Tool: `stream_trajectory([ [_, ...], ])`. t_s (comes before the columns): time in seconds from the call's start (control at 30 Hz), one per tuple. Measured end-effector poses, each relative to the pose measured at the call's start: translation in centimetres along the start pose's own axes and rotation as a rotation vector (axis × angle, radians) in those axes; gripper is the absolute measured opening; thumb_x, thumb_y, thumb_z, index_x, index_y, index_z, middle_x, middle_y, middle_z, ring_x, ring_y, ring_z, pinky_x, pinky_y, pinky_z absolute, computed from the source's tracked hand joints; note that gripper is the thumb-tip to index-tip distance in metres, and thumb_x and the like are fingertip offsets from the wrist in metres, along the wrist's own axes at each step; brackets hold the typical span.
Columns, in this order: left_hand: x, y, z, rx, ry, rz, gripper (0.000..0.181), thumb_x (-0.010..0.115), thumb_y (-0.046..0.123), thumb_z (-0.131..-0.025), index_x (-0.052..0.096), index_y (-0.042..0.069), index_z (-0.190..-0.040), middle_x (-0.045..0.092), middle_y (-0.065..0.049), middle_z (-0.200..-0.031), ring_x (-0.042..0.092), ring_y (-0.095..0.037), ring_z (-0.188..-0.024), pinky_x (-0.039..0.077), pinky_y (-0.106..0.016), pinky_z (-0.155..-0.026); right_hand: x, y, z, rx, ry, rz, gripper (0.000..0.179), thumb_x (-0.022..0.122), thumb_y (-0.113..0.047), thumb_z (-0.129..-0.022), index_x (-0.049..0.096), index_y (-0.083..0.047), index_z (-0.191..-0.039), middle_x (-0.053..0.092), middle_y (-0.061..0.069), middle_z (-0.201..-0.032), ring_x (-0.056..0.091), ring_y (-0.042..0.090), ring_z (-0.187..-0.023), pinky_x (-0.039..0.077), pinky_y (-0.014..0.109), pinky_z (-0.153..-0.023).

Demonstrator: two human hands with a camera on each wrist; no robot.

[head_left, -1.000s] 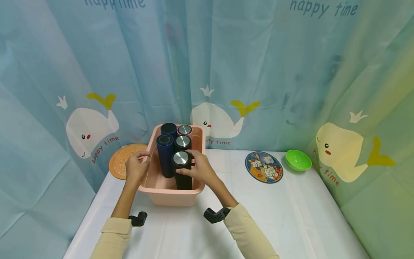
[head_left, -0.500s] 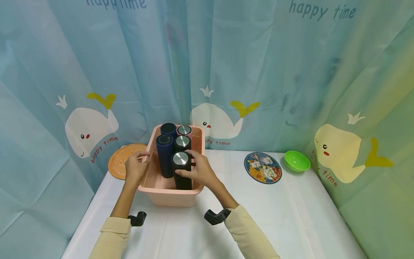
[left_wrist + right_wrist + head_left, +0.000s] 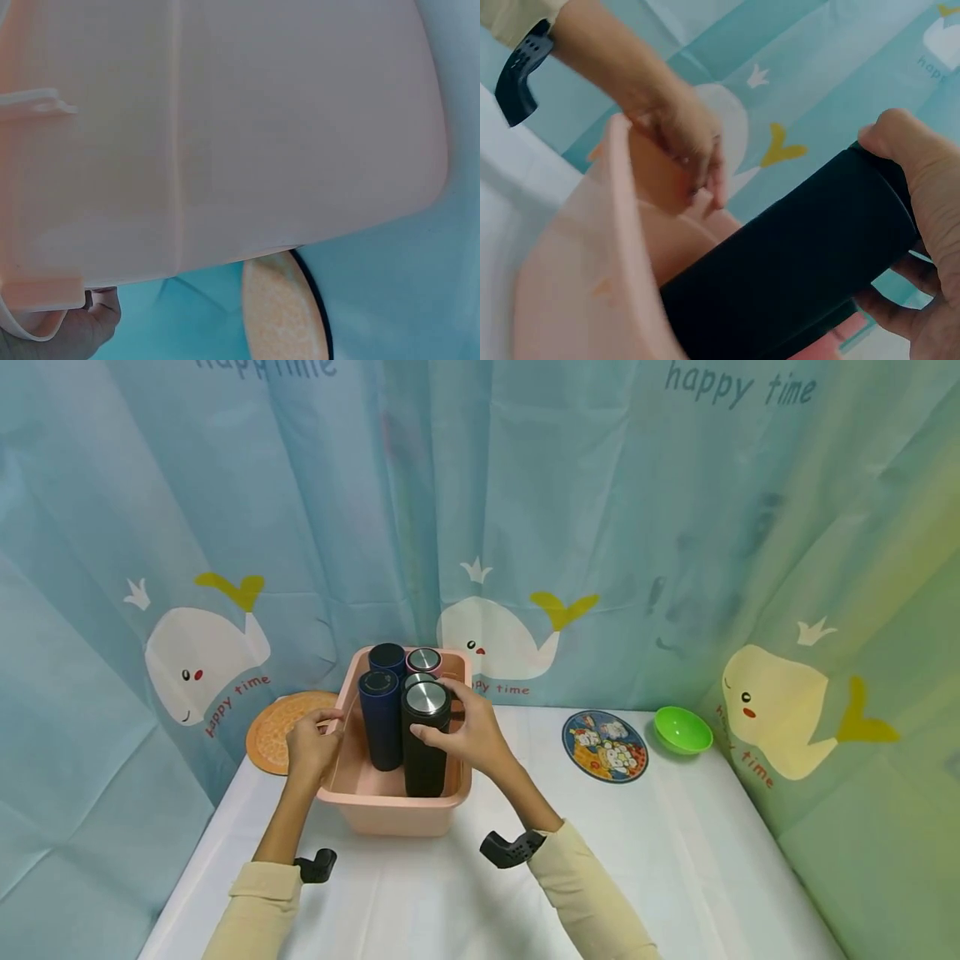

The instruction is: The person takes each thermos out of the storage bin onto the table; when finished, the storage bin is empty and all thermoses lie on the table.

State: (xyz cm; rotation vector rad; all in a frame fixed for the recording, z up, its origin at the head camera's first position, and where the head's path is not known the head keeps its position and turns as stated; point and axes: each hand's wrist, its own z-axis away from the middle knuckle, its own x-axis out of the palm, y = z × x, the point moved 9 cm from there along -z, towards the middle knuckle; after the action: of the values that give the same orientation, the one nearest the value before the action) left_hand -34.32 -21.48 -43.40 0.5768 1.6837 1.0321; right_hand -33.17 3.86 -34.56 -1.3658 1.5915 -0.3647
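My left hand (image 3: pixel 313 747) grips the left rim of a pink plastic bin (image 3: pixel 397 820); the left wrist view shows the bin's outer wall (image 3: pixel 300 127) and a few fingertips under its rim. With thumb and fingers round its upper part, my right hand (image 3: pixel 480 733) holds a black thermos bottle (image 3: pixel 425 760) with a silver-topped lid. The bottle's lower part is inside the bin. Behind it stand two navy bottles (image 3: pixel 381 727) (image 3: pixel 387 655), a pink bottle (image 3: pixel 424 660) with a silver lid and another black bottle (image 3: pixel 417 678), mostly hidden by the held one.
An orange-patterned round mat (image 3: pixel 268 745) lies left of the bin, partly behind my left hand. On the white table (image 3: pixel 570 868), a round cartoon mat (image 3: pixel 604 747) and a green bowl (image 3: pixel 682 731) are at the back right. A blue curtain (image 3: pixel 540 510) hangs behind.
My right hand has raised the black thermos bottle, so its lid now covers most of the black bottle behind. My left hand keeps its grip on the bin rim.
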Motion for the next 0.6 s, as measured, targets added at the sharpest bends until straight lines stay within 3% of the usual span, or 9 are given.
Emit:
stream_trajectory([
  [0.33, -0.2, 0.1, -0.2, 0.021, 0.011, -0.015, 0.025, 0.060, 0.005, -0.090, 0.069, 0.001, -0.112, 0.067, -0.025, -0.114, 0.066, -0.035, -0.103, 0.056, -0.039, -0.078, -2.9, -4.4, -1.8, -0.123, 0.018, -0.044, 0.062, 0.080, -0.020, -0.075, 0.057, -0.008, -0.131, 0.063, 0.007, -0.125, 0.060, 0.018, -0.103, 0.056, 0.031, -0.076],
  [0.5, 0.0, 0.2, -0.2, 0.019, 0.000, -0.017, 0.025, 0.060, 0.006, -0.090, 0.069, 0.001, -0.113, 0.065, -0.025, -0.121, 0.065, -0.037, -0.109, 0.055, -0.046, -0.086, -5.2, -6.3, -2.5, -0.178, 0.075, -0.051, 0.060, 0.080, -0.017, -0.073, 0.059, -0.003, -0.127, 0.065, 0.011, -0.116, 0.060, 0.020, -0.101, 0.057, 0.031, -0.073],
  [0.6, 0.0, 0.0, -0.1, 0.008, 0.000, -0.012, 0.026, 0.059, 0.006, -0.090, 0.069, 0.001, -0.114, 0.066, -0.025, -0.119, 0.065, -0.035, -0.107, 0.056, -0.042, -0.082, -6.7, -7.0, -2.9, -0.192, 0.113, -0.053, 0.060, 0.080, -0.017, -0.073, 0.059, -0.003, -0.127, 0.065, 0.012, -0.116, 0.061, 0.020, -0.102, 0.057, 0.031, -0.075],
])
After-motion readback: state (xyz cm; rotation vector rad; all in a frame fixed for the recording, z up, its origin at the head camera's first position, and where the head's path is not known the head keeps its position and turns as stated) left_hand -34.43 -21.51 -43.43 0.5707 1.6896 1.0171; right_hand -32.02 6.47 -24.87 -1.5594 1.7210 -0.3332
